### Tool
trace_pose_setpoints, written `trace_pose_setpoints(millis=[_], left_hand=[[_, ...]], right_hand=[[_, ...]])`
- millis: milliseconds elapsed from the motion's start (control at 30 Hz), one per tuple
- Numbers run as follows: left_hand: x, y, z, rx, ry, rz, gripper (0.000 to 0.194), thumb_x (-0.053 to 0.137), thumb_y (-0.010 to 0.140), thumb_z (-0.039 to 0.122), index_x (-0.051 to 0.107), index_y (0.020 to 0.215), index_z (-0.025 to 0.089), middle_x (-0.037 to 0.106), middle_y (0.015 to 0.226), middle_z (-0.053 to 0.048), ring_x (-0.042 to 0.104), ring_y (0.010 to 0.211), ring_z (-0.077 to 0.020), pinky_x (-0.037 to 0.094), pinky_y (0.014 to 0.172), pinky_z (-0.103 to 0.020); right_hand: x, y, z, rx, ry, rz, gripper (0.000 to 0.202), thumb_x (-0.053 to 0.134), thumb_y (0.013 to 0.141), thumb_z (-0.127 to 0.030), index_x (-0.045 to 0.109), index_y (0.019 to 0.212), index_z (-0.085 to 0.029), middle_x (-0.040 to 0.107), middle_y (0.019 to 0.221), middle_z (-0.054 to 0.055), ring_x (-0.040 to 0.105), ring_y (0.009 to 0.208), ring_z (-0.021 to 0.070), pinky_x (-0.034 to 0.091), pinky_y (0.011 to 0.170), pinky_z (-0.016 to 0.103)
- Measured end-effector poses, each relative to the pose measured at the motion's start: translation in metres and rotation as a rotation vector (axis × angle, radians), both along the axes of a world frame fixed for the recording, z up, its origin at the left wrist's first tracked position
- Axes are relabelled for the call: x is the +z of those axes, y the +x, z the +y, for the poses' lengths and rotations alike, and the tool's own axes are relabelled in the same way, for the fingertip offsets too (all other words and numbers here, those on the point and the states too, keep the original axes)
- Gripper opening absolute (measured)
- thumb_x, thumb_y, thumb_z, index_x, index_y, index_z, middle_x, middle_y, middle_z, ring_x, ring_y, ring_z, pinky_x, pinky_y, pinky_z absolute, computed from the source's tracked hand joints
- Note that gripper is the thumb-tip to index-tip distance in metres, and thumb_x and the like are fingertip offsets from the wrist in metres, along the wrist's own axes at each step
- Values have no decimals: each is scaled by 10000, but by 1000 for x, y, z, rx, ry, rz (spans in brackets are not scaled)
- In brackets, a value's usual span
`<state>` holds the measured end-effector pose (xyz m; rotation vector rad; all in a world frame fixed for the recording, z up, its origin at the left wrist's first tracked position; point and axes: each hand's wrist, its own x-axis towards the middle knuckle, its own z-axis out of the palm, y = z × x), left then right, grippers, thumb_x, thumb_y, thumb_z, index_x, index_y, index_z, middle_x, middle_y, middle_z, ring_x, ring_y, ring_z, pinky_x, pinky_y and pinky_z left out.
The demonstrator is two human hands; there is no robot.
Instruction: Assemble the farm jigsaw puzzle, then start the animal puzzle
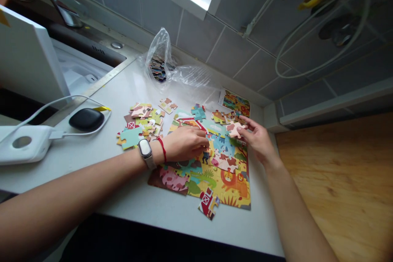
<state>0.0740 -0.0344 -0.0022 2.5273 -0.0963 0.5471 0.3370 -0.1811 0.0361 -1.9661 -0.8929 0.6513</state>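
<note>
My right hand pinches a pale pink puzzle piece with brown patches between thumb and fingers, above the upper right of the colourful animal puzzle. My left hand, with a watch and a red cord at the wrist, hangs over the middle of the puzzle. Its fingers are curled, and whatever they may hold is hidden. A cow piece lies on the puzzle between the hands. Near the counter's front edge, a red barn piece overlaps the puzzle's lower edge. A teal piece rests at its top.
A pile of loose pieces lies to the left. Behind stands a clear plastic bag with more pieces inside. A small picture card leans at the back right. A black case, a white charger and its cable are on the left.
</note>
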Motion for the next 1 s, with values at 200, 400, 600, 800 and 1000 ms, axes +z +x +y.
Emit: trace_pose_setpoints(millis=[200,400,600,800,1000], left_hand=[[7,-5,-12,-124,69,1,198,715,1009,339,795,1159,239,736,1253,-104,687,1126,-284,561,1000,-457],[1,-7,-29,-206,110,59,356,792,957,414,766,1285,280,658,1492,-96,591,1375,-373,488,1154,-544],[0,-5,-30,-180,113,82,278,770,978,342,768,1247,274,671,1478,-84,588,1388,-348,465,1188,-497],[5,-4,-31,-178,126,131,320,703,1002,255,730,1319,289,656,1498,-78,581,1405,-346,466,1191,-518],[7,-4,-30,-176,108,148,347,704,983,238,737,1321,307,663,1499,-68,598,1403,-335,472,1207,-507]], right_hand=[[1,-35,-65,-52,-44,163,483,909,732,-592,668,926,-221,722,802,24,684,620,184,602,591,316],[-8,-42,-92,11,-62,100,424,896,770,-583,691,823,-216,673,693,9,602,583,155,513,537,270],[-17,-42,-99,93,-105,73,367,857,828,-550,754,859,-199,735,751,42,642,644,178,525,584,296],[-12,-43,-107,209,-149,-17,249,794,922,-465,784,890,-219,779,853,58,679,719,191,523,621,297],[-7,-44,-108,348,-157,-126,145,768,965,-374,781,917,-237,752,840,22,626,654,151,505,613,283]])
